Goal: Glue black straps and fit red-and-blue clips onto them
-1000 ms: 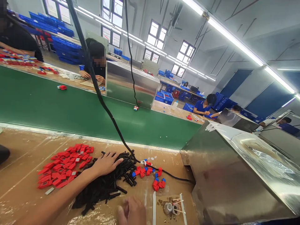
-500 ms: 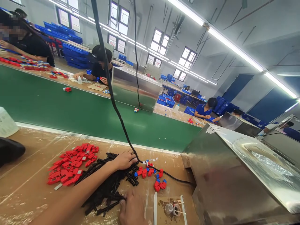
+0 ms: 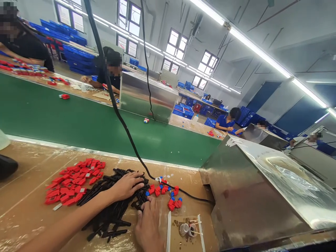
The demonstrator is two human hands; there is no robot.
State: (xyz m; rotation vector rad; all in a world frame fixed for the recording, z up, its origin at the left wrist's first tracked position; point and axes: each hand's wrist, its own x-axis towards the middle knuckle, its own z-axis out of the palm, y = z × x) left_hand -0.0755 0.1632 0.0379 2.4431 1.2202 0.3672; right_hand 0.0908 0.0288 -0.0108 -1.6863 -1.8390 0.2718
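Note:
My left hand [image 3: 127, 185] lies palm down on a heap of black plastic sticks [image 3: 110, 206], fingers spread over its far end. My right hand [image 3: 148, 226] rests at the heap's near right edge, fingers stretched toward the sticks. A pile of red plastic pieces [image 3: 75, 181] lies to the left of the heap. Several red-and-blue assembled pieces [image 3: 168, 195] lie to the right, next to a black cable [image 3: 120, 120] that hangs down from above and runs across the bench.
A green conveyor belt [image 3: 78, 122] runs behind the cardboard-covered bench [image 3: 31, 164] and carries a few small pieces. A steel housing [image 3: 252, 196] stands at right. A small glue pot with sticks [image 3: 187, 229] sits near my right hand. Other people work at benches beyond.
My right hand has moved up from the bottom edge to the near side of the black heap. My left hand stays on the heap, shifting slightly.

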